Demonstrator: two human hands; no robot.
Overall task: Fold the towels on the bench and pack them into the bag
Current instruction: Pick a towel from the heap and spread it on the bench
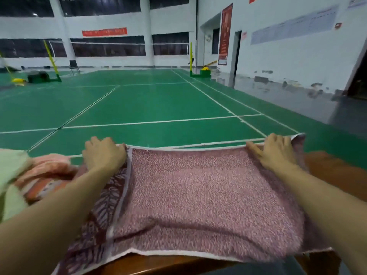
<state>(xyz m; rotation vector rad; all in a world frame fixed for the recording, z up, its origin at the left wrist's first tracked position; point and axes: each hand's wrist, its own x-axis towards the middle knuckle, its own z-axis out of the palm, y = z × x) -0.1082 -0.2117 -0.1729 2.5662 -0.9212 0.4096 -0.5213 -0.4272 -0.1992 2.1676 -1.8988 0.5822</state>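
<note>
A maroon-pink speckled towel [198, 197] with a leaf-patterned border lies spread across the wooden bench [337, 175]. My left hand [103, 153] grips the towel's far left corner. Over at the far right corner, my right hand [276, 151] holds the edge, which curls up beside the fingers. An orange-pink towel [45, 175] and a pale green towel [12, 175] lie bunched on the bench to the left. No bag is in view.
Beyond the bench stretches a green badminton court [149, 100] with white lines. Net posts [191, 60] and a chair [73, 66] stand far off. A white wall with a dark doorway [237, 52] runs along the right.
</note>
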